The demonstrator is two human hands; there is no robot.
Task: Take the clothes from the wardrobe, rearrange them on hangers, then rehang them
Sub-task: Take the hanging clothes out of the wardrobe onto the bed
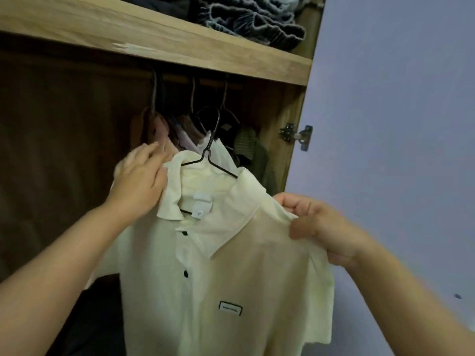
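Here the wooden wardrobe (290, 104) stands open and fills most of the view, with a pale bluish wall (398, 98) to its right. A thick shelf (154, 39) runs across the top and carries a pile of folded dark and grey clothes (252, 21).

In front of the opening hangs the cream shirt (231, 278), short-sleeved and collared, facing the camera and held up between both hands. Behind it, a few other clothes (164, 129) in pink and brown hang on their own hangers from the rail (205, 82) under the shelf, and something greenish is just to their right.

The left hand (140, 181) lies on the shirt's shoulder beside the collar. Its fingers (151, 160) are nearly straight and reach toward the hanging clothes. They are blurred, and I cannot tell whether they grip any cloth.

The right hand (323, 227) has its fingers curled and pinches the shirt's other shoulder between thumb and fingers, bunching the cloth.

A thin dark wire hanger (209, 155) sits inside the collar. Its hook rises above the shirt but is below the rail and apart from it.

A metal hinge (297, 136) is fixed to the wardrobe's right edge. On the shirt's chest is a small black-edged patch (230, 308), a white label (201, 206) shows inside the neck, and dark buttons (185, 274) run down the front.
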